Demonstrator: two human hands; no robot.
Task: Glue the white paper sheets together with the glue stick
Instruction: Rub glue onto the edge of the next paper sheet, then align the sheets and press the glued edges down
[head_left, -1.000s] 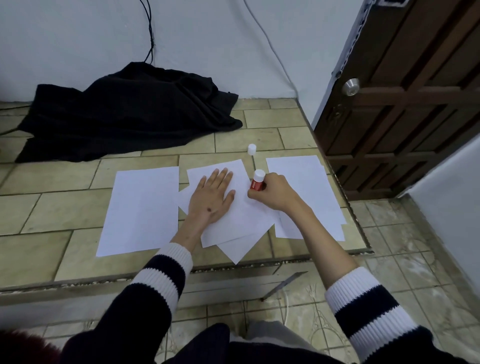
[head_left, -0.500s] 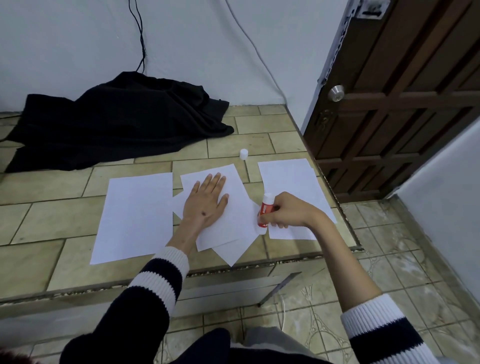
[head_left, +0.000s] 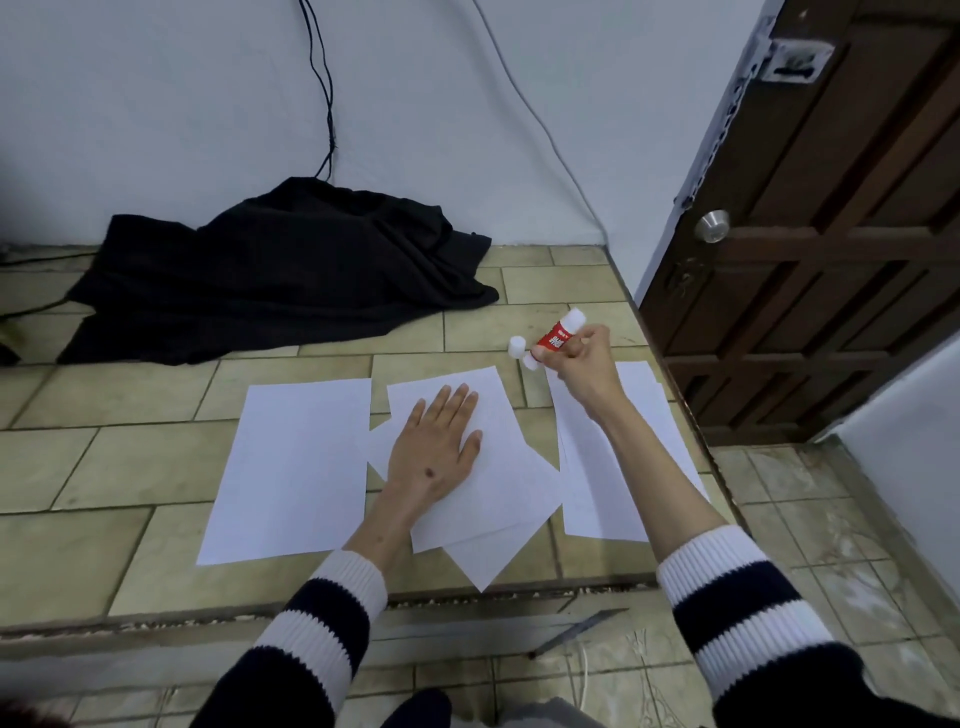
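My left hand (head_left: 434, 452) lies flat, fingers spread, on the top white sheet of a stack of overlapping sheets (head_left: 498, 493) in the middle of the tiled ledge. A single white sheet (head_left: 291, 467) lies to its left and another white sheet (head_left: 602, 478) to its right, partly under my right forearm. My right hand (head_left: 584, 366) holds the red and white glue stick (head_left: 556, 338) tilted, its lower end pointing down-left. The white cap (head_left: 516, 347) stands on the tile right beside that end.
A black cloth (head_left: 291, 275) is heaped at the back against the white wall, with cables above it. A brown wooden door (head_left: 831, 234) with a metal knob stands at the right. The ledge's front edge (head_left: 311, 608) drops to a lower tiled floor.
My right hand has lifted the glue stick off the stack's right edge and carried it away to the back right, beside the cap. My left hand stays pressed on the stack.
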